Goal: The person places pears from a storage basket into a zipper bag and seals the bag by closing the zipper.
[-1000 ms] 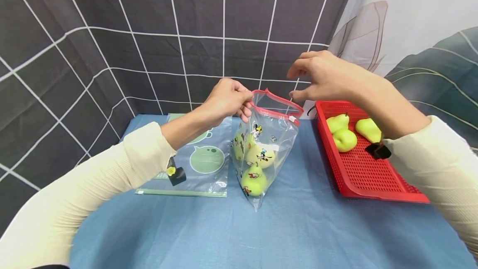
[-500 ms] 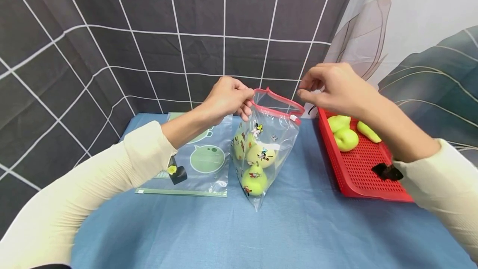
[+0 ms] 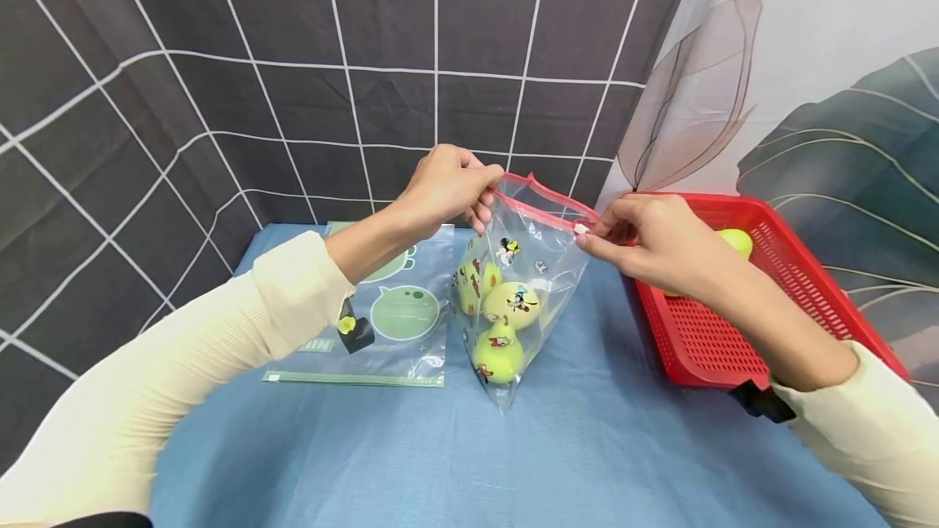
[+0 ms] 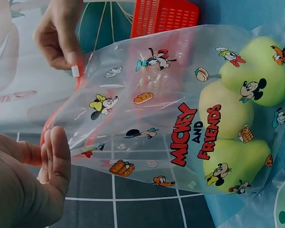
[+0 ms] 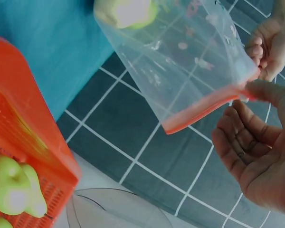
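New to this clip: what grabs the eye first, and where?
Mid head view, the clear cartoon-print bag with three yellow-green fruits low inside, its red mouth held by the left grip and, by the white slider, the right grip. Right of it, the bright red basket holding more fruit. At left, a green-printed bag lies flat.

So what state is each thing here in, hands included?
Clear plastic bag with red zip edge: held up, mouth open.
Small white plastic slider: at one end of the mouth.
Yellow-green pear-shaped fruits: resting low inside this bag, three showing.
Clear plastic bag with green edging: lying flat; whether sealed, unclear.
Red perforated plastic basket: upright, holding similar loose fruits.
Left hand: pinching the red edge.
Right hand: pinching that edge at the slider.
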Demonstrator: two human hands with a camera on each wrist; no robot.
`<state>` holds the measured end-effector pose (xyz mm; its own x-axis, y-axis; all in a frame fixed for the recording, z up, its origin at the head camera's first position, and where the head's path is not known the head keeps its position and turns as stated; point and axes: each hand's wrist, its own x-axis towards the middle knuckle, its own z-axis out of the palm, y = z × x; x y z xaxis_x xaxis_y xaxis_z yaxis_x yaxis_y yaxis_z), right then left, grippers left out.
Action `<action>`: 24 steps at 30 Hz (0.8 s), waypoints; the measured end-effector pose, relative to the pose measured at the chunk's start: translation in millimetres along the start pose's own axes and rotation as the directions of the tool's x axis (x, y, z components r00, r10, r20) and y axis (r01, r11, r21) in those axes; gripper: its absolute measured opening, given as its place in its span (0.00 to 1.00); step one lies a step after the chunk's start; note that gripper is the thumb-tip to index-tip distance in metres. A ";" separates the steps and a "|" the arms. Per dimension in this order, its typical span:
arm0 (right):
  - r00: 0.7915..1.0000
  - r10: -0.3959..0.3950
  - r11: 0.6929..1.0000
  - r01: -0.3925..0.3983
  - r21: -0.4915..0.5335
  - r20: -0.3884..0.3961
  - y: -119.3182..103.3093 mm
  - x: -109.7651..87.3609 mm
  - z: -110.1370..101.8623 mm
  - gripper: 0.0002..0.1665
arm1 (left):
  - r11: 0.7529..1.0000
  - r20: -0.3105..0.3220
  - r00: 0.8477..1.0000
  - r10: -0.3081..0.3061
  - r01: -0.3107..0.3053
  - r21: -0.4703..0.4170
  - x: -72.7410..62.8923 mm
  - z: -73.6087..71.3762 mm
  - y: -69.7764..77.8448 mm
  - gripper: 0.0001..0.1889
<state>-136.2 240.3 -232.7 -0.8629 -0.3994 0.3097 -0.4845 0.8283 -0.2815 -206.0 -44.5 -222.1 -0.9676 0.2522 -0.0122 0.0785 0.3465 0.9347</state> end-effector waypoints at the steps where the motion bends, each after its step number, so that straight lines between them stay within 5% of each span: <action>1: 1.000 -0.005 1.000 0.005 0.004 0.008 -0.1 -0.2 0.7 0.07 | 1.000 -0.003 1.000 0.002 -0.002 0.006 -0.4 -0.3 0.2 0.16; 13: 0.984 -0.032 0.999 0.030 -0.014 -0.173 2.1 14.2 7.4 0.02 | 1.000 -0.072 0.997 -0.002 0.001 -0.016 -17.2 -6.1 -7.0 0.13; 19: 0.961 0.102 0.987 -0.065 0.145 -0.258 5.6 28.9 23.2 0.06 | 0.999 -0.134 0.991 0.022 -0.026 -0.032 -38.6 3.7 -12.3 0.09; 24: 0.931 0.265 0.923 -0.169 0.345 -0.252 3.8 40.4 38.4 0.12 | 0.990 -0.183 0.980 0.075 -0.095 -0.102 -51.6 12.1 -17.3 0.06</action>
<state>-178.4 212.2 -256.1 -0.8949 -0.0533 0.4430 -0.3512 0.6964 -0.6258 -154.6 -52.6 -241.9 -0.9865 0.1083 0.1231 0.1452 0.2274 0.9629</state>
